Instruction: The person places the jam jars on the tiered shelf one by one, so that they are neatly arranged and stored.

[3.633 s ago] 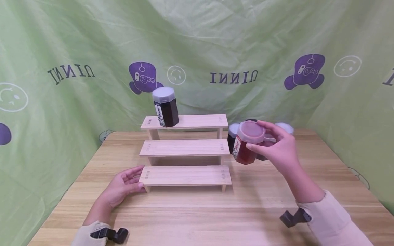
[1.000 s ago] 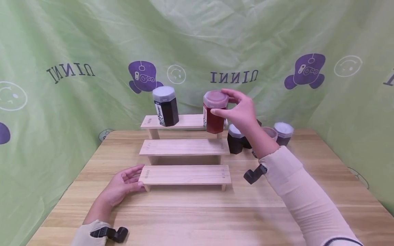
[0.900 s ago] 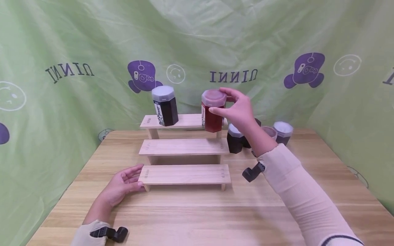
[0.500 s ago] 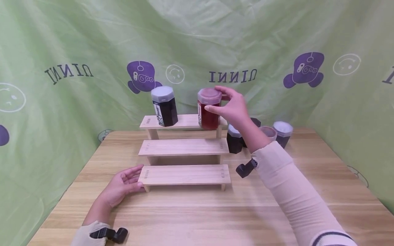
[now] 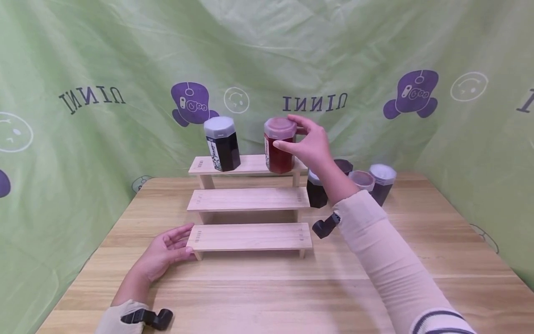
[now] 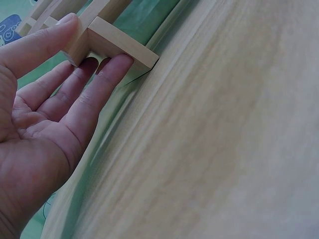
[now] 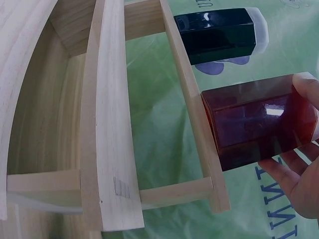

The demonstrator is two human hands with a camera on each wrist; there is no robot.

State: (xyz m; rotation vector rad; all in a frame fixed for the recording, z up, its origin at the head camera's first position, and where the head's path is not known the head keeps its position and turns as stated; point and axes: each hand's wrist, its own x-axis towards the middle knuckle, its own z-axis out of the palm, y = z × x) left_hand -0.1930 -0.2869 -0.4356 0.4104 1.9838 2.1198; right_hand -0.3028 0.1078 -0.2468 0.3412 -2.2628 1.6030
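A three-tier wooden stand point(image 5: 250, 199) is on the table. On its top tier, toward the left, a dark jar with a white lid point(image 5: 225, 150) stands upright. My right hand point(image 5: 312, 144) grips a red jar point(image 5: 280, 155) near its lid, at the right part of the top tier; in the right wrist view the base of the red jar point(image 7: 259, 119) meets the tier's edge. My left hand point(image 5: 163, 253) touches the left end of the lowest tier, and in the left wrist view the fingers of my left hand point(image 6: 65, 94) lie against the wooden end piece point(image 6: 122, 42).
Right of the stand, several more jars stand on the table point(image 5: 258, 297): a white-lidded dark one point(image 5: 382, 183), one with a pinkish lid point(image 5: 361, 180), and others partly behind my right arm. A green printed cloth point(image 5: 267, 55) hangs behind.
The red jar in my right hand has moved left and up from beside the stand to the top tier, with a small leftward shift in the last second. My left hand has stayed in place.
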